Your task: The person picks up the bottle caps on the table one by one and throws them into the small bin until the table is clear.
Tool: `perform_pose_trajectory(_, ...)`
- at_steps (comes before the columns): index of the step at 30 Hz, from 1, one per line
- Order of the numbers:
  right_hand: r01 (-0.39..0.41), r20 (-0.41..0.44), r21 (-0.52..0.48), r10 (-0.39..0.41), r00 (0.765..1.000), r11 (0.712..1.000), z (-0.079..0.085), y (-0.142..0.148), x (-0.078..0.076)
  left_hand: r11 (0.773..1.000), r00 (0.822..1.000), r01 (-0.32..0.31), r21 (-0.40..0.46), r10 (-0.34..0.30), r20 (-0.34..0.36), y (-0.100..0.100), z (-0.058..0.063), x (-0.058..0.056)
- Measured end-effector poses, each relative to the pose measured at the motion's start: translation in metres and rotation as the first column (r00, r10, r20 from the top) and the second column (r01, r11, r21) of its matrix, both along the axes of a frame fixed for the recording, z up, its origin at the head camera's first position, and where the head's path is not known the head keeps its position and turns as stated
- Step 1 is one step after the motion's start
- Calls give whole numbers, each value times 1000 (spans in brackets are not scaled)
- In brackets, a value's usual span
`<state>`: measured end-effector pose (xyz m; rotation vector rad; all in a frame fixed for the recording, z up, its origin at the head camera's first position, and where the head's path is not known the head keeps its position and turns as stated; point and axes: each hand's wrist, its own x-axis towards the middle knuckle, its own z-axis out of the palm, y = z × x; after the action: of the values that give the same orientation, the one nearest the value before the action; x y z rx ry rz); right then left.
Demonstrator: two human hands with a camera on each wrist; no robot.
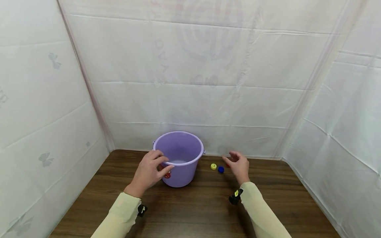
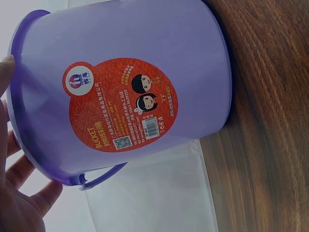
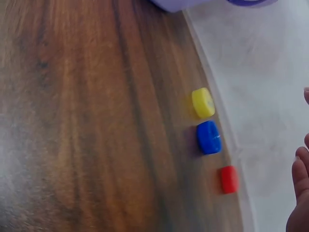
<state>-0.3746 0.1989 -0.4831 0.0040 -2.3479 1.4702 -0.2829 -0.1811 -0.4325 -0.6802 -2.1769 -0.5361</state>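
Note:
A purple bucket [image 1: 181, 173] stands upright on the wooden table. My left hand [image 1: 150, 168] holds its rim at the near left side, fingers over the edge and thumb toward the outside. The left wrist view brings up the bucket's red printed label [image 2: 123, 104]. To the bucket's right lie a yellow bottle cap [image 3: 203, 103], a blue bottle cap [image 3: 208, 137] and a red bottle cap [image 3: 229, 179] in a row. Above the red one, which it mostly covers in the head view, hovers my right hand [image 1: 239, 165], thumb and fingers apart with nothing between them.
The dark wooden tabletop [image 1: 190, 211] ends against a pale sheet wall [image 1: 190, 99] at the back. More sheeting rises on the left [image 1: 44, 109] and on the right [image 1: 342, 132]. The bucket's purple handle [image 2: 108, 176] hangs at its side.

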Motion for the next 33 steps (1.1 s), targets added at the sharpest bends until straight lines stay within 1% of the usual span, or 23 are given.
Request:
perform_pose_trajectory(7, 15, 39, 1, -15, 999, 1000, -19, 6, -2, 1000, 1000, 0, 1, 0, 5, 1, 0, -1)
perform_pose_trajectory(13, 48, 67, 31, -50, 997, 998, -29, 9, -5, 1000, 1000, 0, 1, 0, 3, 2, -1, -2)
perform_pose_trajectory(21, 86, 107, 42, -90, 990, 995, -35, 10, -13, 1000, 1000, -1, 3, 1, 0, 1, -1, -2)
perform_pose_trajectory(33, 106, 167, 84, -119, 979, 991, -41, 14, -22, 1000, 1000, -5, 12, 5, 15, 0, -1, 0)
